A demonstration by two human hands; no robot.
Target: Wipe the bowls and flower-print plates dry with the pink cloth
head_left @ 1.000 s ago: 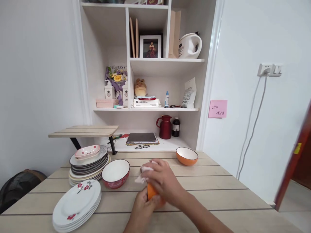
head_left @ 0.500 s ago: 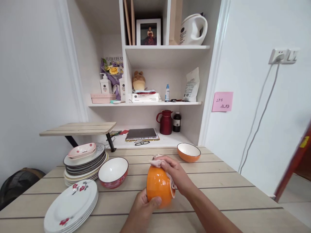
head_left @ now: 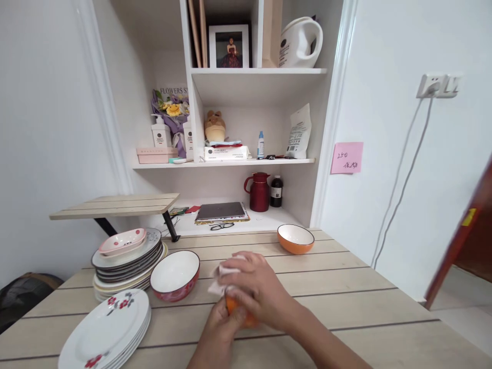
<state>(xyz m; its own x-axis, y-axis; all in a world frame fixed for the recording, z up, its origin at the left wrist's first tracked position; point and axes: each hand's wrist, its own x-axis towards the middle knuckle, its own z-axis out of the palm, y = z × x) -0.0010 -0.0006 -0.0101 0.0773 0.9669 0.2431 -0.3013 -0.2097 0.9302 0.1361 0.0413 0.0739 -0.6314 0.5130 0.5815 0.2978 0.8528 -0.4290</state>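
My left hand point(head_left: 219, 328) grips an orange bowl point(head_left: 239, 313) from below, just above the wooden table point(head_left: 346, 312). Most of the bowl is hidden. My right hand point(head_left: 255, 292) lies over the top of the bowl, pressing a pale pink cloth point(head_left: 225, 271) against it. The cloth sticks out at the left of my fingers.
A red bowl with a white inside point(head_left: 175, 274) stands left of my hands. A second orange bowl point(head_left: 295, 238) sits at the table's far side. Flowered white plates point(head_left: 105, 335) are stacked at front left, a taller pile of plates point(head_left: 126, 259) behind them. Shelves point(head_left: 253, 161) rise behind.
My right hand with the cloth has moved from the bowl's right side over its top, covering most of the bowl. The view has shifted a little to the right.
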